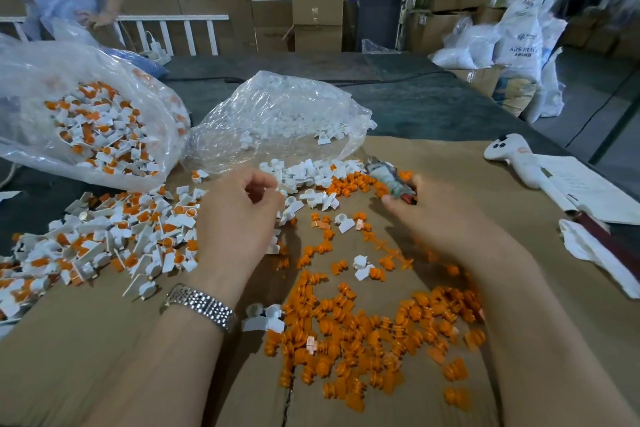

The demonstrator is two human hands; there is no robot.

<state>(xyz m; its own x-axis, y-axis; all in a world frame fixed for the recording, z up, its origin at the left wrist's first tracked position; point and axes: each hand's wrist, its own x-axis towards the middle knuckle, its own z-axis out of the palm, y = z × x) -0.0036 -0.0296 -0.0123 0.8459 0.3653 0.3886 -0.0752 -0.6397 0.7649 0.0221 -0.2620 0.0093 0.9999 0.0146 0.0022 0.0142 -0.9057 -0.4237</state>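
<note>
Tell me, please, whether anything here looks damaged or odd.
A pale pink piece lies among the orange plugs; the cardboard is split at its near edge. The tool in the right hand has ragged wrapping.

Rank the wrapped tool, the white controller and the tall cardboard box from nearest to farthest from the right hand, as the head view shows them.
1. wrapped tool: held in the right hand, at its fingertips.
2. white controller: on the table, further to the right.
3. tall cardboard box: beyond the table's far edge, in the background.
</note>
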